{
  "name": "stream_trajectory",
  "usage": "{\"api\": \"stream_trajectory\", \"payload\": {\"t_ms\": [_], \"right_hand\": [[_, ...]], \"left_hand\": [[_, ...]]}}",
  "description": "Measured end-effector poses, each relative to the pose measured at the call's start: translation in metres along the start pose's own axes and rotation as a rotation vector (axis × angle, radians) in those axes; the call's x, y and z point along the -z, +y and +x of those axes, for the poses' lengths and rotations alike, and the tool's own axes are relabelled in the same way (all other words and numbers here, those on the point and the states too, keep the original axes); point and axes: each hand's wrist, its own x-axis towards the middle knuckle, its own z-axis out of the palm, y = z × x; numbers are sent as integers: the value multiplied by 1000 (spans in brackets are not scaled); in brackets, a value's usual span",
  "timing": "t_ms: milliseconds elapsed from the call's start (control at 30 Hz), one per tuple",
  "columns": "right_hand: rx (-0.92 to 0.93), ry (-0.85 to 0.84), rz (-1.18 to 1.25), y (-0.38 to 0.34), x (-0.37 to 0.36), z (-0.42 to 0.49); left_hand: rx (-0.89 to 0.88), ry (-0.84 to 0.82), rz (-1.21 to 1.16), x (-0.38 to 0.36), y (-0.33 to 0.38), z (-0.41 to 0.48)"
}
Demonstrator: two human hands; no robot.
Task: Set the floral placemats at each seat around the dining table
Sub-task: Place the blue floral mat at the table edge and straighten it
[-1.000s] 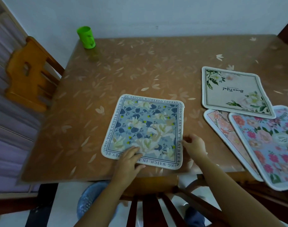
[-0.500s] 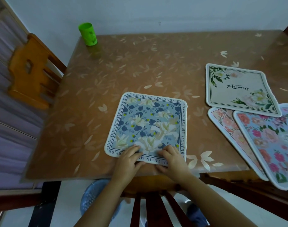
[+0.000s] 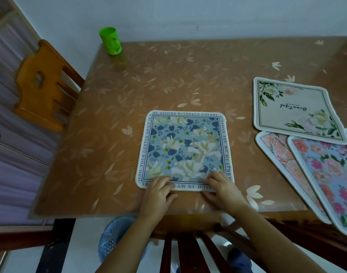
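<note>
Pressing the blue floral placemat (image 3: pixel 185 149) flat at the bench's (image 3: pixel 113 134) near edge, I see my left hand (image 3: pixel 158 191) and right hand (image 3: pixel 221 189) spread on its near border.

Three more placemats (image 3: pixel 295 111) overlap at right; a green cup (image 3: pixel 110 41) stands far left; chair (image 3: pixel 41 83) beside. Border text reads "THE WITHERED CHERRY"; the cream mat says "Beautiful".

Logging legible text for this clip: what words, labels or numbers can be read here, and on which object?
Blue placemat, top border: "SADTHE WITHERED CHERRY"
Left border: "YOUR GENTLE SMILE IS"
Right border: "LOSSOM ARE MY HEATBRE", cut off by the right hand
Near border, upside down: "IN MY", rest hidden under the left hand and right hand
Cream placemat: script "Beautiful", upside down
Pink placemats, green cup: no text readable
</note>
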Motion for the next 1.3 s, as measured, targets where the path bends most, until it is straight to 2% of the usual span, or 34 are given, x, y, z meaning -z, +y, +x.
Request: {"api": "stream_trajectory", "payload": {"t_ms": [167,333,567,1300], "right_hand": [[101,21,-59,-2,1,1],[96,41,-17,-4,-3,2],[35,102,28,-9,0,-5],[-31,78,-41,-1,-1,-24]], "left_hand": [[-146,-4,67,9,-2,6],[-248,-48,116,16,-5,12],[-36,-31,-80,13,-2,11],[-37,80,-20,5,-7,-17]]}}
